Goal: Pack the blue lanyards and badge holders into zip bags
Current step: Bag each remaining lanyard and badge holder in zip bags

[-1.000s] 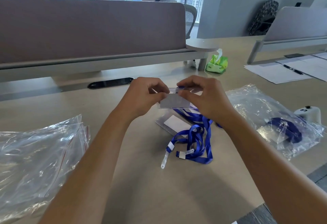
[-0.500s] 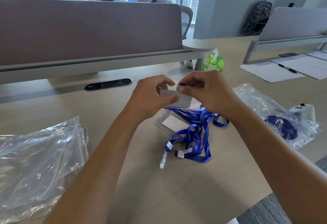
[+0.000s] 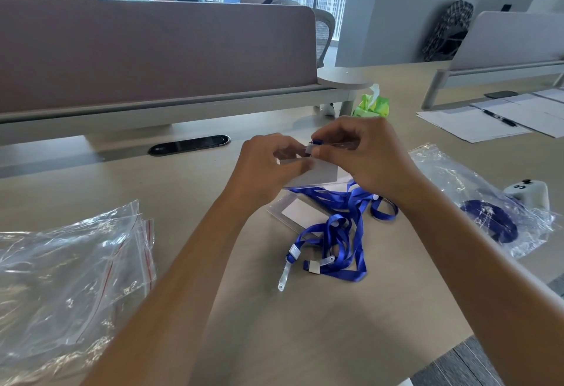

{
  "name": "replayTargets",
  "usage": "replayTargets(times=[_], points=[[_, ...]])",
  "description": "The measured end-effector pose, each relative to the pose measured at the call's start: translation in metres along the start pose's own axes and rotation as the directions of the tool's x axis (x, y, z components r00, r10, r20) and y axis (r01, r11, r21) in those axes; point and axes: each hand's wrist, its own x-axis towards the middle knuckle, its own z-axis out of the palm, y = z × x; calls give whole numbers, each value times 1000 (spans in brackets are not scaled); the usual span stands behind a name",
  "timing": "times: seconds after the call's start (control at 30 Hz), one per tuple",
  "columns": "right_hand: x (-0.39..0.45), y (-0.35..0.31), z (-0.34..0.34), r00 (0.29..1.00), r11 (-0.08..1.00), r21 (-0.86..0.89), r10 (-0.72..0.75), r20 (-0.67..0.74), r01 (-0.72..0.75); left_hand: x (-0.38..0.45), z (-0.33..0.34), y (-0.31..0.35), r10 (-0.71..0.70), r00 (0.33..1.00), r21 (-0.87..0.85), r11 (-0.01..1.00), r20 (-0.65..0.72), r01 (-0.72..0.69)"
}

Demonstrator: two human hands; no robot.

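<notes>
Above the middle of the desk I hold a clear badge holder [image 3: 314, 175] with a white card inside. My left hand [image 3: 268, 162] pinches its left top edge. My right hand [image 3: 360, 156] pinches the blue lanyard's clip end [image 3: 316, 143] at the holder's top. Blue lanyards [image 3: 338, 233] lie tangled on the desk below, over a second badge holder [image 3: 294, 211]. A pile of empty zip bags [image 3: 67, 278] lies at the left. A filled zip bag [image 3: 488, 211] with a blue lanyard lies at the right.
A grey desk divider [image 3: 152, 50] stands at the back with a black cable slot [image 3: 189, 144] in front. A green tissue pack [image 3: 370, 104], papers with a pen [image 3: 500, 117] and a white device [image 3: 531, 193] are to the right. People stand and sit beyond the divider.
The badge holder has tilted flatter and sunk slightly toward the desk. My right fingers have moved to the lanyard clip at its top edge. The view shifted a little to the right.
</notes>
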Motion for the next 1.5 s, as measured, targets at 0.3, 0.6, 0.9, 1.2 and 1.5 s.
replayTargets(times=[0.3, 0.6, 0.9, 1.2, 1.5], points=[[-7, 6, 6, 980, 966, 214, 172, -102, -148, 1, -21, -4, -19, 994, -19, 1000, -104, 17], [-23, 24, 54, 910, 809, 417, 371, 186, -415, 1, -35, 2, -56, 990, -144, 989, -128, 37], [-19, 12, 70, 900, 825, 400, 267, 344, -398, 2, -41, 0, -65, 989, -203, 978, -132, 37], [-27, -5, 44, 963, 974, 3, 221, 156, -225, 3, -28, -16, 139, 974, 320, 944, -178, -76], [7, -14, -5, 989, 990, 62, 130, -73, -126, -3, -17, 12, 108, 979, 507, 843, 171, -181]])
